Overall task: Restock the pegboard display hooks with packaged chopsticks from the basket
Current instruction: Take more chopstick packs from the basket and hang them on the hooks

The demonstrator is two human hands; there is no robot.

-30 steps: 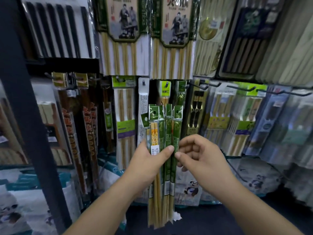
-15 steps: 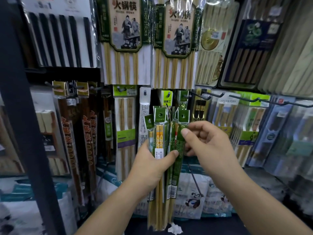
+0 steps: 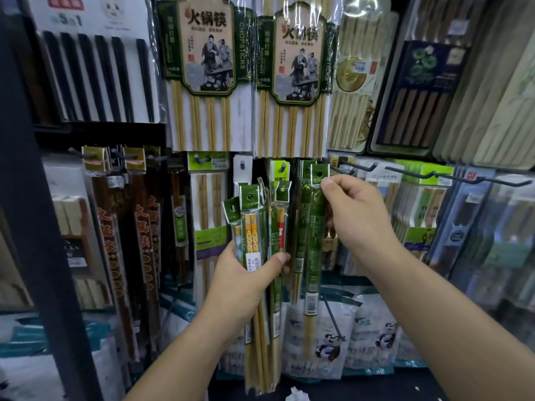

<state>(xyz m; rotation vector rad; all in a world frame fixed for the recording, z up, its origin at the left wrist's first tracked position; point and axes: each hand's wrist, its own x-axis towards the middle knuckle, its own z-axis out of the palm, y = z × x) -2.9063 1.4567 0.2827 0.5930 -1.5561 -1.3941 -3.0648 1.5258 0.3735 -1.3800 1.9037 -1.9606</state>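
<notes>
My left hand (image 3: 246, 280) grips a bundle of green-topped chopstick packs (image 3: 260, 227) upright in front of the pegboard display. My right hand (image 3: 354, 215) pinches a single green chopstick pack (image 3: 314, 227) near its top and holds it up apart from the bundle. Its punched header (image 3: 320, 172) is level with a black display hook (image 3: 346, 169) just to its right. A similar green pack (image 3: 304, 169) hangs right behind it. The basket is out of view.
Large hot-pot chopstick packs (image 3: 207, 76) hang in the row above. Long bare hooks (image 3: 417, 173) jut out at the right. A dark shelf post (image 3: 34, 227) stands at the left. Panda-printed bags (image 3: 327, 342) sit below. A scrap of white paper (image 3: 296, 395) lies on the floor.
My right hand has drawn one green pack out of the bundle and raised it up and rightwards toward the hooks. My left hand has kept the rest nearly still.
</notes>
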